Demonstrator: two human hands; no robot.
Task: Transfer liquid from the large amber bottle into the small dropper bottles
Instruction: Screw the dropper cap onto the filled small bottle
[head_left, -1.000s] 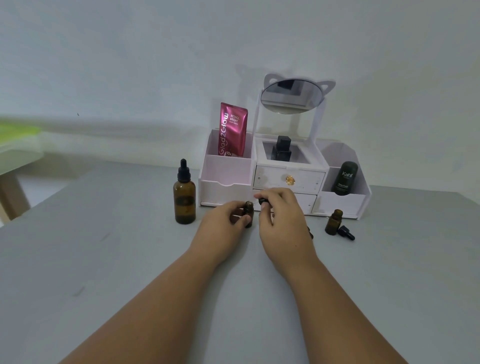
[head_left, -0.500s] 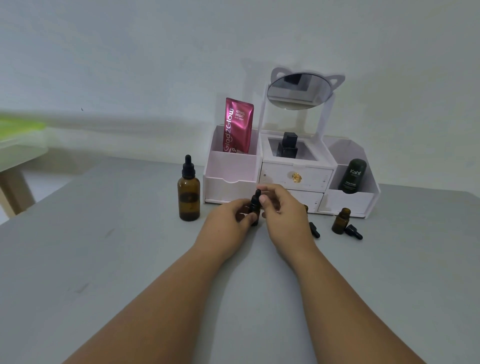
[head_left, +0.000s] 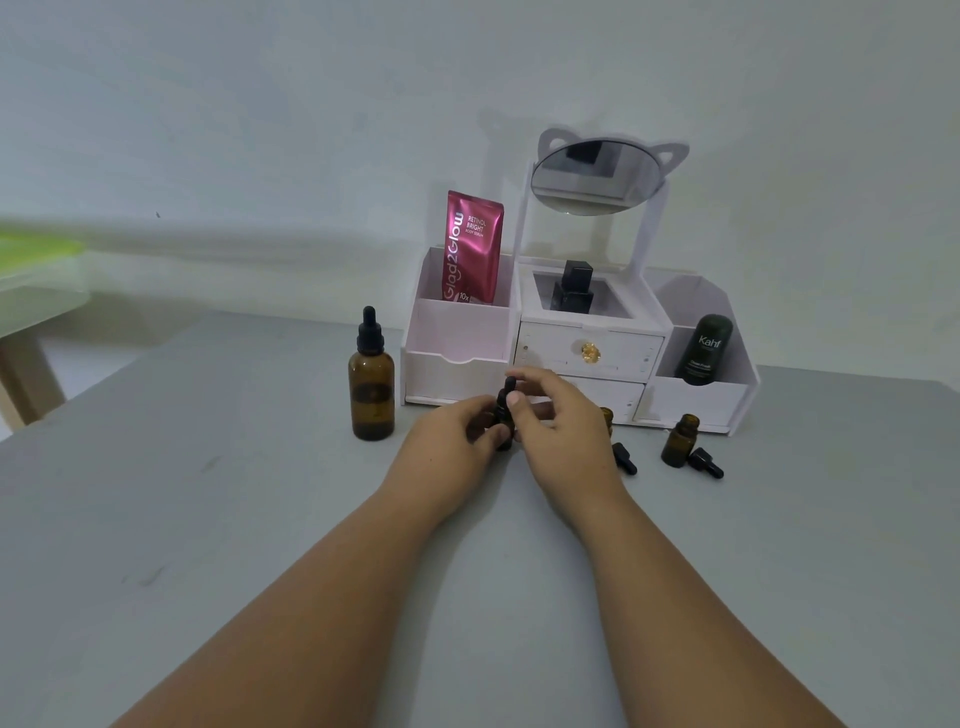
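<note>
L hand grips the small bottle w/ curled fingers. R hand pinches its black top. Big brown bottle, capped, stands left of the hands. Open small bottle stands right of them.

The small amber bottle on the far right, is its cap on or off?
Off. The small amber bottle stands upright with a bare, open neck, and a black dropper cap lies beside it.

Large bottle left of organizer
</note>
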